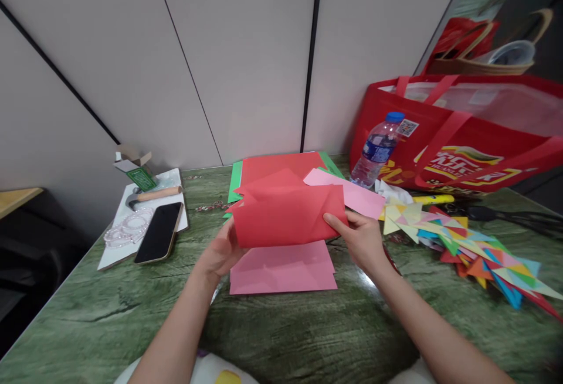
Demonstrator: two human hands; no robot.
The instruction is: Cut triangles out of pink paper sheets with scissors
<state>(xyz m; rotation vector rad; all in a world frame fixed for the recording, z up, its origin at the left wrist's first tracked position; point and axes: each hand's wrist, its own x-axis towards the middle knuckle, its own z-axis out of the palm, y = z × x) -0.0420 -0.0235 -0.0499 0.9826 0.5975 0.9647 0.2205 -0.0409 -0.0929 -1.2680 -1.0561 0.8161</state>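
Observation:
I hold a folded red paper sheet (pixel 288 211) up over the green marbled table (pixel 308 331). My left hand (pixel 222 252) grips its left edge, fingers hidden behind the paper. My right hand (pixel 358 234) pinches its right edge, thumb on the front. Under it lies a pink sheet (pixel 284 269) flat on the table. Behind it sits a stack of red and green sheets (pixel 281 167), and another pink sheet (pixel 358 193) lies to the right.
A pile of folded multicoloured paper pieces (pixel 475 246) lies at the right. A water bottle (pixel 378 149) and a red tote bag (pixel 466 132) stand behind it. At the left are a phone (pixel 159 233), bead bracelets (pixel 127 227), a hammer (pixel 152 195) and a small box (pixel 134 170).

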